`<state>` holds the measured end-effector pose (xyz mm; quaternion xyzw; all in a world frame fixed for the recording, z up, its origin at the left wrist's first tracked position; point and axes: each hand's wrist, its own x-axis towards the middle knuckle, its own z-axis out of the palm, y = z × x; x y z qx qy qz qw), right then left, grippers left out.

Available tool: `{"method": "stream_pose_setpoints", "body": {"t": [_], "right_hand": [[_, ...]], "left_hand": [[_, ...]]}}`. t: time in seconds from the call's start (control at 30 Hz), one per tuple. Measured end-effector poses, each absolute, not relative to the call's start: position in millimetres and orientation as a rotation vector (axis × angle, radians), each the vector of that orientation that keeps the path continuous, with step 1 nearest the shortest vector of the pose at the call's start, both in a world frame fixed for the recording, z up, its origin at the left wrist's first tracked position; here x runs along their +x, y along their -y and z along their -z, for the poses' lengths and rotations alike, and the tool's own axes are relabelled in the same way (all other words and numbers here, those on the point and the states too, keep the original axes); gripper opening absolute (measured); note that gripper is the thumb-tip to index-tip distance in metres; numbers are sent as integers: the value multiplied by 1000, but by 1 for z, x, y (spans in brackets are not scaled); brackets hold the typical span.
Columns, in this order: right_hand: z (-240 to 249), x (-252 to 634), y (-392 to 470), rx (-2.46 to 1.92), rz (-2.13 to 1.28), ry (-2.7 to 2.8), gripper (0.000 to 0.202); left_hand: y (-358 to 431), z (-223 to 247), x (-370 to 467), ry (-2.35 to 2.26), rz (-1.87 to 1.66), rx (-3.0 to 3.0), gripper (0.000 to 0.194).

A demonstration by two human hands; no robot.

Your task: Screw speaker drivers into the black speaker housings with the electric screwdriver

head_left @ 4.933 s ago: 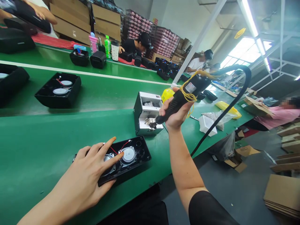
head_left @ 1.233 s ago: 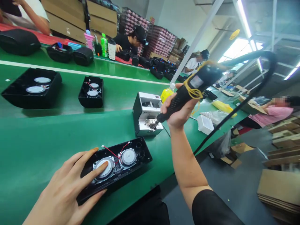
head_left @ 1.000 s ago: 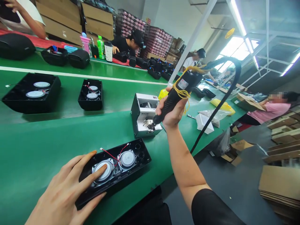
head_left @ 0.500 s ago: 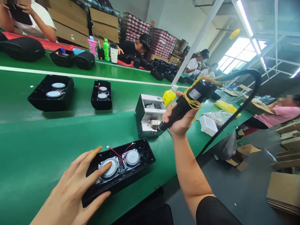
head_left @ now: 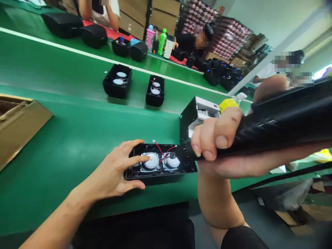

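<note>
A black speaker housing (head_left: 155, 180) with two round silver drivers and red wires lies on the green bench. My left hand (head_left: 118, 169) grips its left end, fingers over the rim and one fingertip on the left driver (head_left: 150, 161). In my right hand (head_left: 220, 138) is a black electric screwdriver (head_left: 285, 116), close to the camera, its tip pointing left over the right driver (head_left: 172, 162). Whether the tip touches anything cannot be made out. Behind the housing, a silver-and-black machine (head_left: 189, 116) is partly hidden by my right hand.
Two more housings with drivers (head_left: 118, 83) (head_left: 155, 90) stand farther back. A cardboard box (head_left: 28, 124) is at the left. Across the bench are bottles (head_left: 162, 41), black speaker parts (head_left: 62, 25) and people. A black cable (head_left: 287, 177) runs at the right.
The screwdriver in my right hand has come down and left, from beside the machine to over the housing. My left hand stays on the housing. The view has turned left, showing the cardboard box.
</note>
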<state>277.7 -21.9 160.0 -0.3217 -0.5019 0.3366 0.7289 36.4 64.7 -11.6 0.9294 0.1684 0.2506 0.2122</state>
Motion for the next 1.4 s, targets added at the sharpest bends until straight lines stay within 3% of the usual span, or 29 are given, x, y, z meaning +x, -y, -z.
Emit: {"method": "stream_pose_setpoints", "body": {"t": [0.1, 0.43, 1.1, 1.33, 1.4], "right_hand": [[-138, 246, 14, -460, -837, 1098, 46], [-79, 220, -3, -449, -894, 1104, 52], [-68, 221, -6, -515, -859, 1130, 48], [-62, 220, -6, -464, -865, 1161, 66], [-63, 220, -6, -465, -880, 1184, 63]], "left_hand": [[-62, 7, 39, -473, -698, 2554, 63], [-61, 5, 43, -484, -713, 2478, 49], [-59, 5, 44, -500, -733, 2448, 46], [-59, 4, 45, -499, -731, 2441, 46], [-59, 4, 45, -503, -731, 2438, 47]]}}
